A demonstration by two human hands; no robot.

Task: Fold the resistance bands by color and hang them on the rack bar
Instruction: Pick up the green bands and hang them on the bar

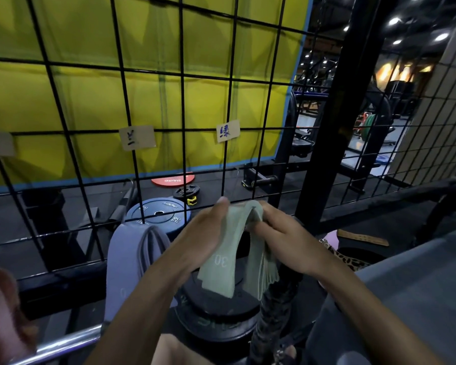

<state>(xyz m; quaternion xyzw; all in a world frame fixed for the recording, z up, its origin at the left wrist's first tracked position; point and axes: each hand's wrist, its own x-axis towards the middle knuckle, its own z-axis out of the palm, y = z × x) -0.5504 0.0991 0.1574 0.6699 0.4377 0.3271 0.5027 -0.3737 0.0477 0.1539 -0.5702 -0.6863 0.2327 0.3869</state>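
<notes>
Both hands [244, 229] around soft, folded green bands [238, 248]

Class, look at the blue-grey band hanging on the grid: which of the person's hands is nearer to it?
Left. The left hand grips the green bands just right of the blue-grey band; the right hand holds their far side.

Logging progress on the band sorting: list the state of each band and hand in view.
Pale green fabric resistance bands: folded in a stack, held up in both hands, not hung.
Blue-grey fabric resistance bands: folded, draped by the wire grid.
Pink fabric band: at left edge, blurred.
Left hand: grips the green stack.
Right hand: grips the green stack.
</notes>
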